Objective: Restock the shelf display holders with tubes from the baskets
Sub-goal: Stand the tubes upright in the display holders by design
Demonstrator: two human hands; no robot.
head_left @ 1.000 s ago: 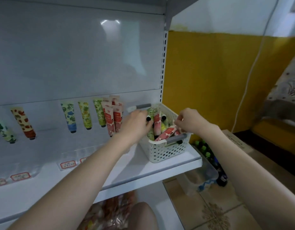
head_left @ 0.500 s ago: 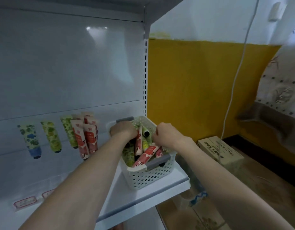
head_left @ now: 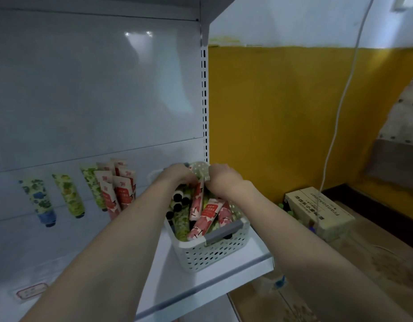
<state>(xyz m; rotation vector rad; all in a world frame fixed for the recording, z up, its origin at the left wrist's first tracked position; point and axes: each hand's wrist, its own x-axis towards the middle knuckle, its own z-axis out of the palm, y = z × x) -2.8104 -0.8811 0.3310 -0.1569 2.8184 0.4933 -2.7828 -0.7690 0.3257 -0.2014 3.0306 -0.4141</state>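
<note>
Head view: over the white basket point(head_left: 214, 252) on the shelf point(head_left: 177, 287), the right hand point(head_left: 220, 180) pinches the flat end of a green dotted tube point(head_left: 201, 170) in curled fingers. The left hand point(head_left: 180, 174) curls its fingers just left of that tube; whether they grip anything cannot be told. Red tubes point(head_left: 196, 202) lie directly below both hands' fingertips, inside the basket. Displayed tubes point(head_left: 71, 194) hang well left of the fingers.

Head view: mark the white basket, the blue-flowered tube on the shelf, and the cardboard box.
white basket point(head_left: 214, 254), head view, perforated front wall.
blue-flowered tube point(head_left: 39, 201), head view, middle of its body.
cardboard box point(head_left: 319, 209), head view, printed top face.
</note>
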